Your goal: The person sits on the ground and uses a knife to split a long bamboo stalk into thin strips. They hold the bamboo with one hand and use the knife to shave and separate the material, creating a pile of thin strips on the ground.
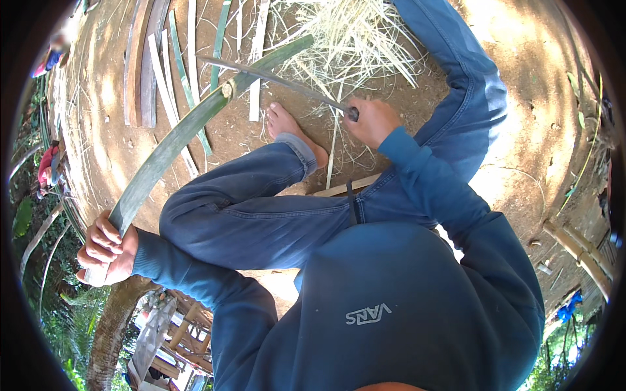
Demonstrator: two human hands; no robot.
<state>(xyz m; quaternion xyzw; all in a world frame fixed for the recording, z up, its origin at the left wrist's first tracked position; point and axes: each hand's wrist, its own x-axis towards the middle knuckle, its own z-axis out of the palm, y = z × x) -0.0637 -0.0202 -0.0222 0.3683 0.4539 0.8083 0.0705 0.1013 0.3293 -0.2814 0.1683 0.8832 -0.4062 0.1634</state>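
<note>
One long green bamboo strip [171,144] runs slantwise from lower left up toward the heap of pale shavings [352,36]. The left hand [104,247] is clenched round its near end, fingers wrapped tight. The right hand [372,120] grips the handle of one long dark blade [274,78], whose edge lies across the strip near its far part, where the bamboo looks split. One bare foot [290,130] rests on the dirt between them. About seven cut slats [166,65] lie side by side on the ground beyond.
</note>
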